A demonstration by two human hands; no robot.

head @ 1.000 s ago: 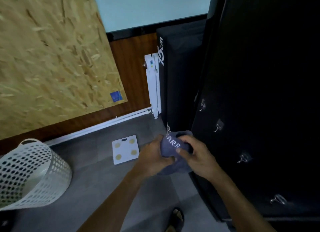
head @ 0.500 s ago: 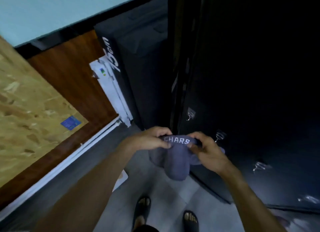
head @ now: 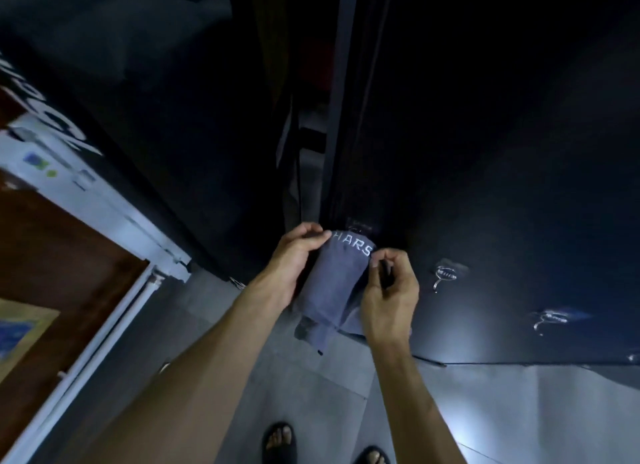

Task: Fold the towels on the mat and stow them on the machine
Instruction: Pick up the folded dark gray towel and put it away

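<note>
Against black panel (head: 485, 151): left hand (head: 294, 259), right hand (head: 388, 297) pinch towel (head: 336, 283) top corners.

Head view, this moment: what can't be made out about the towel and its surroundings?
- Towel: lettering cut short; left hand covers the start.
- Towel's lower right corner: behind right hand.
- Hook above the towel: mostly hidden by it, too dark.
- Black panel: top cut off by the frame edge.
- The mat: not in view.
</note>
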